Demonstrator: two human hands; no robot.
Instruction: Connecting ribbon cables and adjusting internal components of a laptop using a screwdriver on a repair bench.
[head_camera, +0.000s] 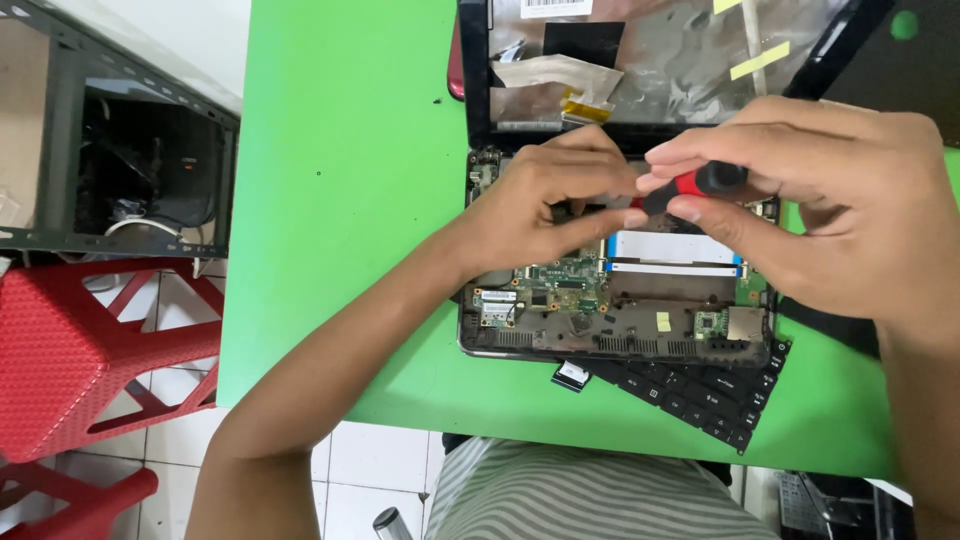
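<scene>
An opened laptop base (620, 320) lies on the green table (350, 200), its circuit board (560, 280) and a white ribbon cable (670, 248) exposed. My right hand (820, 210) grips a red and black screwdriver (690, 188) over the middle of the base. My left hand (545, 205) rests on the board beside the screwdriver's tip, fingers curled around the spot. The tip itself is hidden by my fingers. The laptop's lid (650, 60), stripped to foil and tape, stands behind.
A loose black keyboard (700, 395) sticks out from under the base at the table's front edge. A red plastic stool (70, 350) and a dark metal rack (120, 150) stand at the left. My striped shirt (590, 500) is below.
</scene>
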